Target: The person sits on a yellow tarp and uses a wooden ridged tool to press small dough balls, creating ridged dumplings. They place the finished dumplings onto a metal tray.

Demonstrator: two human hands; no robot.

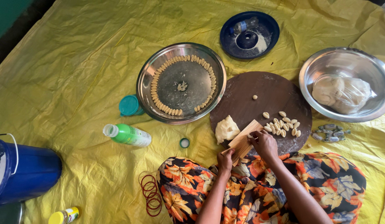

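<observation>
Overhead view of a person seated on a yellow sheet (76, 62), with both hands at a ridged wooden paddle (243, 141). The paddle lies tilted across the near edge of one round dark board (275, 93).

The left hand (225, 159) is closed around the lower end of the paddle, fingers curled over its edge. The right hand (264, 143) rests on the upper end, fingertips bent down and pressing a small dough piece (251, 136) against the ridges; how firmly it pinches cannot be told.

On the board lie one dough lump (226, 129), just left of the paddle, and a cluster of roughly fifteen shaped dough pieces (283, 125) just right of the right hand. One further small bit (255, 97) sits apart, nearer the middle of the board.

Two steel vessels are present. A flat tray (159, 66) carries a near-complete ring of shaped pieces along its rim. A deep bowl (346, 58) holds one plastic bag of dough (342, 93).

Also visible:
- one blue plate (267, 25) with a small bottle lying in it;
- one green bottle (128, 135) on its side, with one loose cap (184, 142) nearby;
- one teal lid (129, 105);
- one blue bucket (26, 172);
- a heap of red rubber bands (150, 193).
</observation>
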